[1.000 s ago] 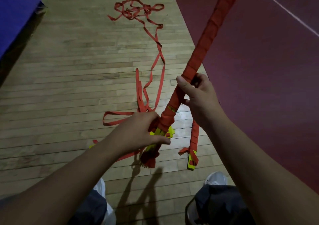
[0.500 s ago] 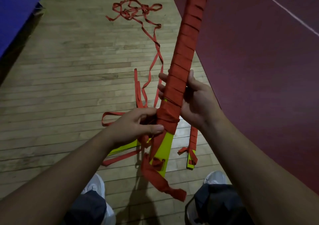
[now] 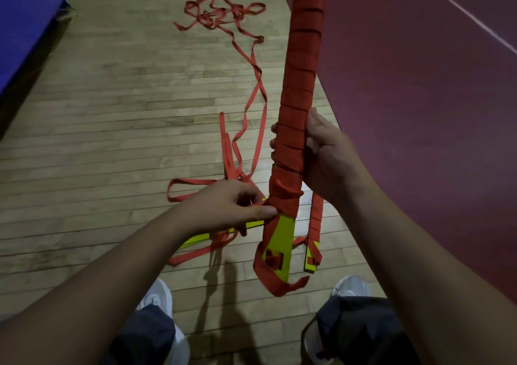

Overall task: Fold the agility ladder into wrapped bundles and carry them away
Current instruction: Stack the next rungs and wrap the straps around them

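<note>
Bundle (image 3: 300,85) now more upright. Right hand (image 3: 327,157) grips it; left hand (image 3: 229,208) pinches strap (image 3: 261,203) at wrap edge. Mid-wrap: next, probably another taut turn.

Two hands (image 3: 229,208) (image 3: 327,163), two wrapped bundles (image 3: 302,57) (image 3: 316,219), two white shoes (image 3: 159,297) (image 3: 349,285).

We see the right hand (image 3: 321,155) gripping an upright bundle (image 3: 302,65) wound in red strap, while the left hand (image 3: 232,208) pinches the strap at its yellow lower end. Loose strap (image 3: 251,65) trails across the wooden floor (image 3: 112,113).
</note>
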Tool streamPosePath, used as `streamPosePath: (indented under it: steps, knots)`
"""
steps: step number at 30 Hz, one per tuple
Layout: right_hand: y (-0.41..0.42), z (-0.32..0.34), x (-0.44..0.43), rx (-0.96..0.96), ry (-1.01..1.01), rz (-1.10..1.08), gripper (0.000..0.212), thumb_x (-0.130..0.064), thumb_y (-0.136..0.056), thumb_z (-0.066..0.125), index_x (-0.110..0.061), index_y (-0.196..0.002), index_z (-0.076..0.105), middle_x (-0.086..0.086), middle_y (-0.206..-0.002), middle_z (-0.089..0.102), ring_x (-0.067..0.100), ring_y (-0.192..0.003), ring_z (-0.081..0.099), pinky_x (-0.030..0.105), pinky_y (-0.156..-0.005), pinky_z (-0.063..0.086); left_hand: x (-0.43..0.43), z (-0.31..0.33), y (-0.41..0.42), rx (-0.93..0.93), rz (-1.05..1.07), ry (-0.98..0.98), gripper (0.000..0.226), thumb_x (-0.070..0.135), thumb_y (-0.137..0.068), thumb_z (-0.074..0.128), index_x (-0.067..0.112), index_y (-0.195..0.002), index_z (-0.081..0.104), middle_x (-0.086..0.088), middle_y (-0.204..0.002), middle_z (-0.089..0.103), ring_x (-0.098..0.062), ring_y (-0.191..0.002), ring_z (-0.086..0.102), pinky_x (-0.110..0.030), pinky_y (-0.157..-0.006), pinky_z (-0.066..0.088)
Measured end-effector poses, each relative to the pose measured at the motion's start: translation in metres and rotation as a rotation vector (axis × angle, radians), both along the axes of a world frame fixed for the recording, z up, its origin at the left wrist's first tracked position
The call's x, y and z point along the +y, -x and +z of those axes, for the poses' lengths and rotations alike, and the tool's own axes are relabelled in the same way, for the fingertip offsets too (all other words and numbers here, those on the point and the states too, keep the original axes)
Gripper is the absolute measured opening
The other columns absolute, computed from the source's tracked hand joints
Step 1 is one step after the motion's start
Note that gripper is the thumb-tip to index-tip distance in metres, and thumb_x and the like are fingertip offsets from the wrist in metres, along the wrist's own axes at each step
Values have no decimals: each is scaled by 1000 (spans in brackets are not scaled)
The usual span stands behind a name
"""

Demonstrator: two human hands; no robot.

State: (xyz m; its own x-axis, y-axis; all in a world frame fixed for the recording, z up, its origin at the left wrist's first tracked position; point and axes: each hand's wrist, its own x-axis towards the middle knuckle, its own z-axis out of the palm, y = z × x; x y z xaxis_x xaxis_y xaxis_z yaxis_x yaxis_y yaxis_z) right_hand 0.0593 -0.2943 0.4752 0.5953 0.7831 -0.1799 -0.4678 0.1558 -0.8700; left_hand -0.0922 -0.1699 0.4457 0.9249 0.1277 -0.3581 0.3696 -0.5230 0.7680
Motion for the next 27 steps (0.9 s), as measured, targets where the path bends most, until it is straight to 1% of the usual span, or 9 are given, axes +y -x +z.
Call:
streamPosePath:
  steps: [4, 6, 9, 13, 17, 20, 22, 24, 27]
  knots:
    - [-5, -5, 1, -110, 51, -65, 27, -22, -106, 46, -2, -118, 59, 18, -105, 59, 28, -91, 62, 35, -78, 58, 8, -5, 1, -7, 10, -103, 12, 43, -89, 73, 38, -94, 63, 20, -83, 67, 1, -76, 64, -23, -72, 49]
    - [-7, -9, 2, -203, 107, -83, 24, -19, -104, 52, -2, -120, 58, 14, -107, 58, 25, -96, 61, 40, -83, 57, 6, -7, 1, -28, 67, -96, 25, 49, -86, 74, 35, -105, 65, 17, -100, 68, 4, -84, 63, -31, -84, 53]
    - [-5, -13, 3, -307, 212, -133, 31, -20, -100, 62, -4, -125, 55, 6, -108, 58, 19, -97, 63, 50, -91, 56, -5, -11, 3, -34, 87, -134, 59, 66, -73, 76, 36, -121, 59, 16, -104, 70, 1, -92, 66, -26, -81, 53]
    - [-2, -17, 5, -374, 310, -186, 41, -29, -95, 70, -9, -126, 53, 4, -116, 60, 24, -107, 67, 54, -93, 58, -18, -20, 0, -120, 121, -319, 47, 55, -76, 80, 30, -109, 57, 15, -86, 66, 2, -78, 60, -22, -64, 41]
    - [-5, -15, 5, -338, 288, -224, 42, -29, -94, 71, -8, -125, 52, 0, -109, 59, 6, -87, 67, 43, -82, 62, -23, -15, -1, -221, 154, -336, 24, 46, -86, 72, 31, -92, 55, 15, -80, 57, -2, -72, 54, -21, -61, 36]
    - [-2, -20, 5, -385, 334, -209, 43, -37, -92, 72, -14, -123, 54, 0, -113, 61, 16, -102, 68, 50, -92, 59, -25, -16, -1, -257, 134, -358, 18, 42, -89, 70, 38, -89, 52, 17, -77, 52, 0, -71, 51, -18, -59, 32]
    - [0, -24, 5, -395, 321, -202, 41, -40, -92, 71, -18, -122, 55, 3, -118, 63, 23, -111, 66, 51, -96, 57, -21, -18, -1, -247, 121, -273, 14, 40, -89, 71, 40, -92, 57, 17, -81, 59, 2, -78, 57, -20, -64, 43]
    - [-3, -21, 5, -294, 230, -208, 33, -37, -98, 64, -15, -122, 56, 7, -118, 64, 26, -109, 66, 44, -95, 58, -14, -18, -2, -216, 157, -44, 24, 40, -87, 73, 28, -107, 66, 7, -95, 72, -6, -91, 67, -32, -80, 56]
    - [-5, -9, 4, 51, 48, -160, 42, -41, -105, 49, -4, -123, 60, 15, -104, 56, 32, -94, 54, 38, -79, 52, -7, -9, 0, -233, 151, 387, 35, 23, -87, 76, 18, -120, 67, 5, -117, 75, -7, -109, 69, -20, -91, 53]
